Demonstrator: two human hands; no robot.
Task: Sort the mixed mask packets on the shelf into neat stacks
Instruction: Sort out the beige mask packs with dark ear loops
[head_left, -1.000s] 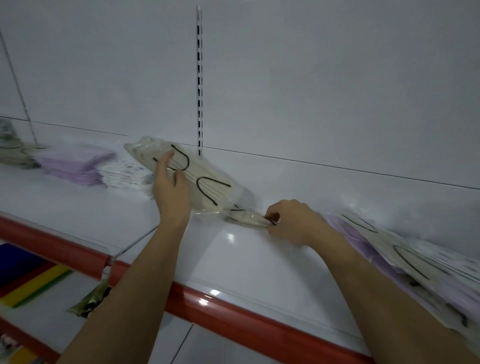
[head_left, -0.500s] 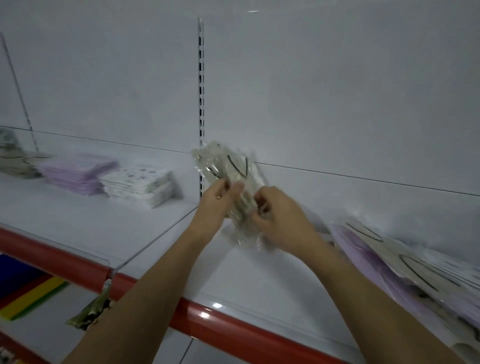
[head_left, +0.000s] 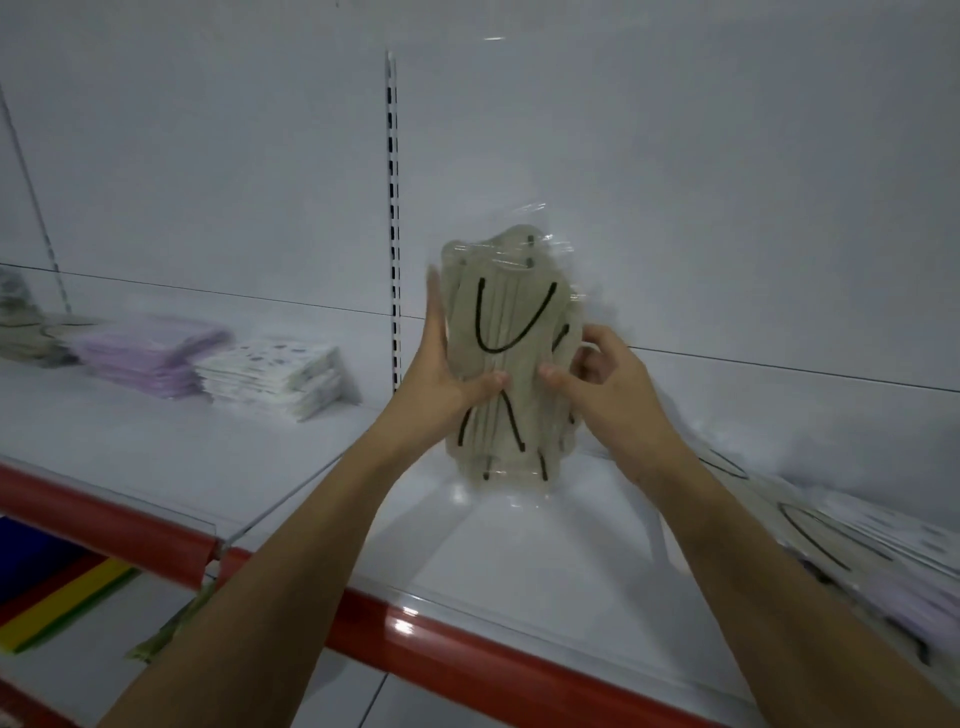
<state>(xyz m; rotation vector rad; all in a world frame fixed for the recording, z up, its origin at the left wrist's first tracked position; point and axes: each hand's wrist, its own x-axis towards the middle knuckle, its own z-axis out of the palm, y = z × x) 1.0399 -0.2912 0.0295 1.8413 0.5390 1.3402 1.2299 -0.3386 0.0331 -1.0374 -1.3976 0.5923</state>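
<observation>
A bundle of beige mask packets (head_left: 511, 332) with black ear loops, in clear wrap, stands upright above the white shelf (head_left: 519, 540). My left hand (head_left: 441, 374) grips its left edge, thumb across the front. My right hand (head_left: 602, 379) grips its right edge, thumb on the front and fingers curled behind. On the left of the shelf lie sorted stacks: beige (head_left: 26, 338), purple (head_left: 150, 353) and white patterned packets (head_left: 275, 371). A loose mixed pile of packets (head_left: 857, 551) spreads at the right.
The shelf has a red front rail (head_left: 431, 639) with a clear plastic lip. A slotted upright (head_left: 393, 218) runs up the white back panel. A lower shelf at bottom left holds yellow and blue items (head_left: 57, 597).
The beige packets were brought from the shelf into both hands, raised and turned upright facing me. The view has shifted slightly right.
</observation>
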